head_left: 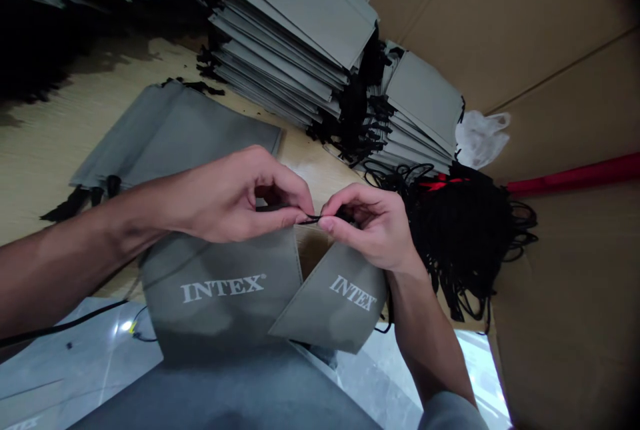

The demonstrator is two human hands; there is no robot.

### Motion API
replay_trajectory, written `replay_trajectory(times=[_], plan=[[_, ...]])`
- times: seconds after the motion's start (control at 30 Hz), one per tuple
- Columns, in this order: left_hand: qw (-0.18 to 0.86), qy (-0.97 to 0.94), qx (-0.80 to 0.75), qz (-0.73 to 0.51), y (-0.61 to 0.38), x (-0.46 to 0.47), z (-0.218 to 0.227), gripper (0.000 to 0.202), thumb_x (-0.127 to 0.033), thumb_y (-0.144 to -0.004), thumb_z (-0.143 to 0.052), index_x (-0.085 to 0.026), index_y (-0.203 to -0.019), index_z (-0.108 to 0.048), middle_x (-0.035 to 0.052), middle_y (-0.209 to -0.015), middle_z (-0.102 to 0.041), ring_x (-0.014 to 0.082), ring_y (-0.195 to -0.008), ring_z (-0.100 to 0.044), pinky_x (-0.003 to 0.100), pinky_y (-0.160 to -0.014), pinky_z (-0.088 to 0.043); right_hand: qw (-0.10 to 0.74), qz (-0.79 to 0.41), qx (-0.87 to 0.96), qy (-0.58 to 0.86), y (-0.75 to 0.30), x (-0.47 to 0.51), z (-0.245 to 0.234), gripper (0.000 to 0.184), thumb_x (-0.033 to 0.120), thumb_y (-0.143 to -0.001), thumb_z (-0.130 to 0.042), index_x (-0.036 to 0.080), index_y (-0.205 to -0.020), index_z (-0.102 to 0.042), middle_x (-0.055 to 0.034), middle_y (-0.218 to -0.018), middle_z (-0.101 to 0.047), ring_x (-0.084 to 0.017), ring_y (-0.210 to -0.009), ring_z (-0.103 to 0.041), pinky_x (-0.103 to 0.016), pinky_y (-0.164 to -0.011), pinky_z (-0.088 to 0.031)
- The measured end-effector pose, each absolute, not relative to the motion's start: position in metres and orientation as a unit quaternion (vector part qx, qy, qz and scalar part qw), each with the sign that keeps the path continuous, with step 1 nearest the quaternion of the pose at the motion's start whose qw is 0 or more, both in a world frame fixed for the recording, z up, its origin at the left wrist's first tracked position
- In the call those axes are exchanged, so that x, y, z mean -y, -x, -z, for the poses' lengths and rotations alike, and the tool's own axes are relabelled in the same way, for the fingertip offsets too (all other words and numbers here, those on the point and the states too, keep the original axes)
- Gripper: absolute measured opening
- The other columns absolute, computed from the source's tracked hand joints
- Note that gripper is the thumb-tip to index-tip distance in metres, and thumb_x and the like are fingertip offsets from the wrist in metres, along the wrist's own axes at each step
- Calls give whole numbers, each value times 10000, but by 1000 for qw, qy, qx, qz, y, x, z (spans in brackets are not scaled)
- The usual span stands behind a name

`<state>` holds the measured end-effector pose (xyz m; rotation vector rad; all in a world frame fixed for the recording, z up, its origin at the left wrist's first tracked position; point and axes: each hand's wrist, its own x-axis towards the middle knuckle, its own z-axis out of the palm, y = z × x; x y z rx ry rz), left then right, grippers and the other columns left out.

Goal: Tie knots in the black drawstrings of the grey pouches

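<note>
Between my two hands runs a thin black cord (313,219), pinched at both sides just above the grey fabric. My left hand (240,200) grips it between thumb and forefinger. Close beside it, my right hand (373,223) pinches the same cord with thumb and fingertips. Below them hang a grey fabric piece (225,317) with white INTEX lettering and, overlapping it on the right, a smaller grey piece (335,303) with the same print. Whether these are one bag or two I cannot tell. The cord's ends are hidden by my hands.
Tall stacks of grey fabric pieces (290,10) stand at the back, with a smaller stack (425,97) beside them. Flat grey pieces (185,123) lie on the wooden table (45,150). A heap of black cords (460,230) sits right, near a white plastic bag (483,140) and cardboard (565,270).
</note>
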<state>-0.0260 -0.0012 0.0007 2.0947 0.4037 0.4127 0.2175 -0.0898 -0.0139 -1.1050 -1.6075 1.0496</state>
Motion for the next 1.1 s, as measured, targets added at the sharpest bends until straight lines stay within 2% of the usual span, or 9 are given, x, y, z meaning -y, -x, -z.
replay_trajectory(times=[0.1, 0.2, 0.33, 0.4, 0.5, 0.7, 0.83, 1.0, 1.1], plan=[[437, -852, -199, -211, 20, 2, 7, 152, -205, -963, -674, -192, -1006, -819, -15, -783, -758, 82, -632, -593, 168, -534, -422, 443, -405, 655, 458, -220, 88, 16, 175, 324, -891, -894, 215, -990, -799, -14, -918, -819, -148, -818, -764, -275, -761, -646], [449, -829, -235, -237, 11, 7, 16, 148, -208, -920, -716, -207, -1035, -809, -9, -812, -773, 92, -652, -648, 157, -516, -439, 442, -382, 658, 476, -221, 89, 21, 201, 303, -921, -870, 233, -1090, -787, -28, -1040, -823, -172, -945, -782, -309, -853, -654], [505, -777, -227, -298, 3, 13, 22, 262, -228, -926, -747, -185, -1184, -747, 44, -1017, -815, 137, -827, -767, 177, -652, -582, 472, -385, 632, 479, -220, 89, 25, 291, 284, -902, -891, 247, -1107, -688, 12, -954, -785, -140, -853, -759, -272, -787, -620], [518, -765, -210, -321, 2, 15, 23, 238, -235, -944, -744, -179, -1176, -746, 50, -1024, -816, 141, -853, -776, 198, -729, -619, 478, -384, 621, 488, -219, 89, 25, 328, 306, -881, -912, 249, -1054, -638, 27, -892, -765, -133, -781, -739, -262, -730, -602], [514, -758, -215, -339, 1, 15, 26, 188, -262, -947, -764, -172, -1112, -768, 44, -948, -810, 125, -792, -749, 181, -683, -594, 485, -354, 625, 499, -217, 90, 25, 331, 330, -866, -921, 246, -991, -627, 22, -883, -753, -145, -783, -736, -275, -713, -601], [501, -761, -257, -321, 1, 14, 28, 169, -297, -970, -735, -158, -1046, -793, 42, -867, -799, 118, -738, -710, 173, -600, -526, 480, -232, 668, 519, -211, 95, 20, 132, 228, -927, -821, 253, -1021, -732, -12, -958, -764, -178, -867, -738, -336, -787, -617], [474, -783, -256, -312, 2, 13, 27, 172, -302, -980, -712, -163, -1038, -797, 42, -884, -808, 126, -754, -714, 188, -606, -522, 449, -148, 712, 520, -210, 97, 17, 167, 178, -925, -780, 265, -1067, -762, -24, -997, -803, -199, -874, -751, -370, -822, -637], [380, -830, -248, -325, 2, 12, 26, 130, -296, -983, -723, -194, -981, -803, 22, -897, -833, 127, -774, -739, 216, -687, -527, 428, -117, 733, 516, -211, 96, 17, 186, 150, -912, -755, 268, -1056, -769, -3, -977, -823, -184, -832, -763, -347, -789, -657], [348, -833, -242, -355, 3, 14, 25, 108, -294, -990, -732, -215, -1022, -796, 9, -920, -838, 132, -801, -755, 238, -781, -555, 430, -119, 727, 521, -211, 96, 18, 172, 149, -906, -754, 265, -1032, -774, 3, -958, -827, -177, -811, -764, -344, -783, -663]])
